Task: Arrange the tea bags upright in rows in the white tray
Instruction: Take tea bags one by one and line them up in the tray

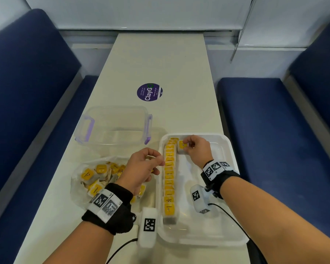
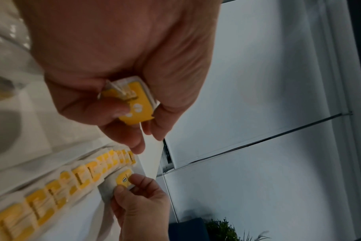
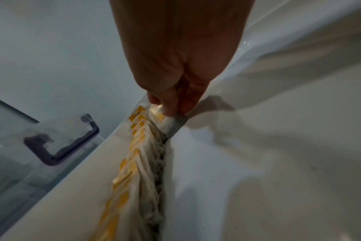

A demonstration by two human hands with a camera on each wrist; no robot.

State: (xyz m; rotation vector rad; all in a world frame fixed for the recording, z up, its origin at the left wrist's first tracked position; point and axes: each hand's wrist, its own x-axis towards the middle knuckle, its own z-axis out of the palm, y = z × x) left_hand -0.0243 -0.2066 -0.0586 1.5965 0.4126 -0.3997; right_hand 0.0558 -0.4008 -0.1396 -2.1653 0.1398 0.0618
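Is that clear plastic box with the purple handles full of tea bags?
No, the clear box looks empty; loose tea bags lie in a bag beside it.

Yellow-tagged tea bags [image 1: 169, 180] stand in 1 row along white tray's [image 1: 229, 195] left wall

Both forearms are bare. Each wrist wears a black fabric band [image 1: 120, 204] topped with white blocks printed with black square-pattern markers. A white padded camera pod [image 1: 148, 227], also marker-tagged, hangs on each wrist's inner side, trailing a thin black cable [image 1: 234, 221] back along the arm.
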